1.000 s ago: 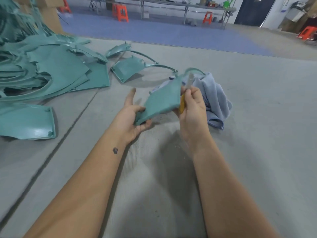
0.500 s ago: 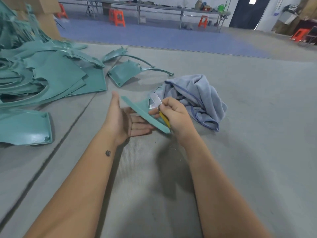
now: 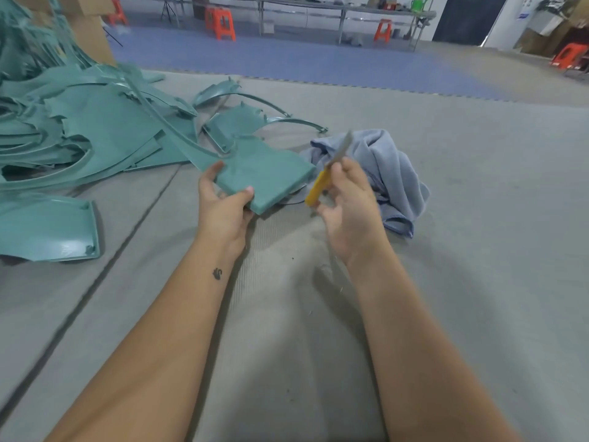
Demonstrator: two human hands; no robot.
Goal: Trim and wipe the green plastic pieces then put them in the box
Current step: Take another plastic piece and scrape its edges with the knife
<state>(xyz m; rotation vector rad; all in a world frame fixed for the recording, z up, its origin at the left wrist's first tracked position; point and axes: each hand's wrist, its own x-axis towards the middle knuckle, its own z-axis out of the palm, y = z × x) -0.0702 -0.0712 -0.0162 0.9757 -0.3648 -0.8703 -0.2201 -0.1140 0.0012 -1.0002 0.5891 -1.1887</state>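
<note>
My left hand [image 3: 223,208] grips the near corner of a flat green plastic piece [image 3: 267,173], thumb on top and fingers under, holding it above the grey mat. A long curved strip of the same piece runs up and left from it. My right hand [image 3: 347,205] holds a yellow-handled knife [image 3: 318,185], its blade pointing up and away, just right of the piece and apart from it. A crumpled blue-grey cloth [image 3: 392,173] lies on the mat behind my right hand.
A large heap of green plastic pieces [image 3: 89,135] covers the mat at the left, with one rounded panel [image 3: 44,231] lying nearest me. A cardboard box [image 3: 89,30] stands behind the heap. Orange stools and long tables line the far side.
My left hand has turned the green piece from edge-on to flat and now grips its corner. My right hand has pulled the knife off the piece and lifted it to the right.
</note>
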